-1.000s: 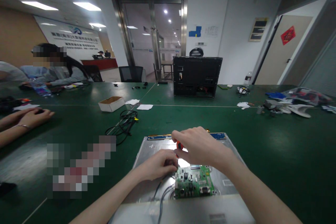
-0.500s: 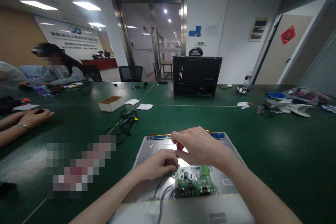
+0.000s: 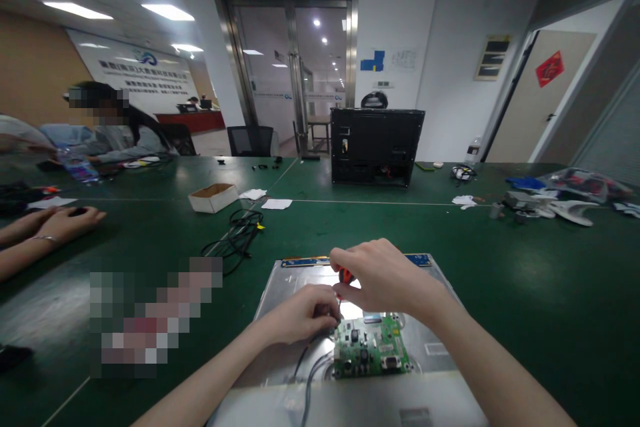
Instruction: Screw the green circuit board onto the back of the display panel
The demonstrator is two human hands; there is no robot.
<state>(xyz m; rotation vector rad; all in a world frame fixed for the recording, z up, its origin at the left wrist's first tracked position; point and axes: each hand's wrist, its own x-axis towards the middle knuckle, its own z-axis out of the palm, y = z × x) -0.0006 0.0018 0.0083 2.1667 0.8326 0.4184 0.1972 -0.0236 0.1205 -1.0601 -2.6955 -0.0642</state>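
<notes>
Nearby, tangled black cables (image 3: 241, 230) beside the panel (image 3: 289, 280)

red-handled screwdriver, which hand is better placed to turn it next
Right, most likely: the right hand grips the screwdriver by its handle, while the left hand sits lower, by the green board's corner.

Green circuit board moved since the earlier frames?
No: judged against the white box, the green circuit board shows no visible shift.

Green circuit board (image 3: 370, 347) laid flat on silvery panel (image 3: 290, 280); panel rested on tabletop (image 3: 525, 307). Screwdriver (image 3: 346, 275), red-and-black handle, gripped near upright, shaft pointed down by board's far left corner.
</notes>
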